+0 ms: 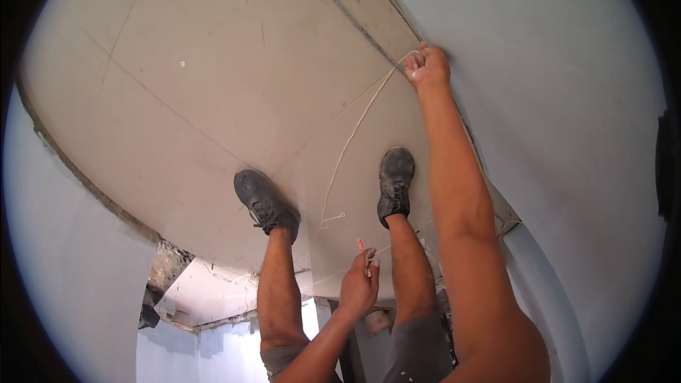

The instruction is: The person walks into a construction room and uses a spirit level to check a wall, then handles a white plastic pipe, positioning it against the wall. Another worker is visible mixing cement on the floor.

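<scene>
My right hand [428, 67] is stretched out to the base of the right wall, its fingers closed on a thin white string [355, 128]. From that hand the string curves down across the tiled floor [213, 99] and ends in a small loop between my feet. Lower down, between my legs, my left hand [360, 285] is closed around a slim red pencil-like stick [360, 245], its tip pointing away from me. Most of the stick is hidden by the fingers.
My dark shoes [264, 198] stand apart on the floor. A pale wall [560, 113] runs along the right, another [78, 220] along the left. A dark grey strip [347, 14] crosses the floor toward my right hand. Behind me, a rough broken patch [168, 266] shows at the left wall's end.
</scene>
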`<control>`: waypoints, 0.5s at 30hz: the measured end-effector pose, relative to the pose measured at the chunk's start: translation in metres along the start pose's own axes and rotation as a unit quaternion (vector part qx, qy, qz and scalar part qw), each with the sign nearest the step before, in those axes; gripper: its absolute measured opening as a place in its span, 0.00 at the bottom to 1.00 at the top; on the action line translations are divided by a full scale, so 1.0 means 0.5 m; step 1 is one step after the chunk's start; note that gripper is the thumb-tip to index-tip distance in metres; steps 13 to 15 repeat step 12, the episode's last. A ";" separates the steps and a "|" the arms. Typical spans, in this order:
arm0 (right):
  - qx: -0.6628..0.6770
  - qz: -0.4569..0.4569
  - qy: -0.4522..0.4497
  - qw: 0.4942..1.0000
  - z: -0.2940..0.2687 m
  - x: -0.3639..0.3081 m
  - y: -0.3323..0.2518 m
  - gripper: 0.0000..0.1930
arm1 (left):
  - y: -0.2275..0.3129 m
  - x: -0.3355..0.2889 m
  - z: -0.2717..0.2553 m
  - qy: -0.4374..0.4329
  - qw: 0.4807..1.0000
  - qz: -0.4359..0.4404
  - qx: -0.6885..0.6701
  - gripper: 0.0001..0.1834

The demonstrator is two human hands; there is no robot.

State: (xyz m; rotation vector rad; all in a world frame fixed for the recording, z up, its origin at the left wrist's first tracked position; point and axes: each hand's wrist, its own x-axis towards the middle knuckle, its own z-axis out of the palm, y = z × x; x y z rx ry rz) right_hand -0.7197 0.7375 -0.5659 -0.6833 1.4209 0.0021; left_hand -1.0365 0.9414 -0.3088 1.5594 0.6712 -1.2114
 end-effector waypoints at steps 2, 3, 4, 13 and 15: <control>-0.012 -0.028 -0.023 0.999 -0.048 -0.014 0.005 0.08 | -0.003 0.001 -0.002 0.009 1.000 0.015 0.024 0.18; -0.009 -0.023 -0.049 0.999 -0.036 -0.004 0.001 0.08 | -0.001 0.012 -0.006 0.002 1.000 -0.002 0.009 0.18; -0.005 -0.022 -0.061 0.998 -0.027 0.000 -0.001 0.08 | -0.001 0.011 -0.003 -0.005 1.000 -0.021 -0.005 0.18; -0.112 -0.077 -0.030 0.990 -0.054 0.009 0.004 0.16 | 0.008 -0.007 -0.004 -0.049 0.997 -0.043 0.035 0.19; -0.112 -0.077 -0.030 0.990 -0.054 0.009 0.004 0.16 | 0.008 -0.007 -0.004 -0.049 0.997 -0.043 0.035 0.19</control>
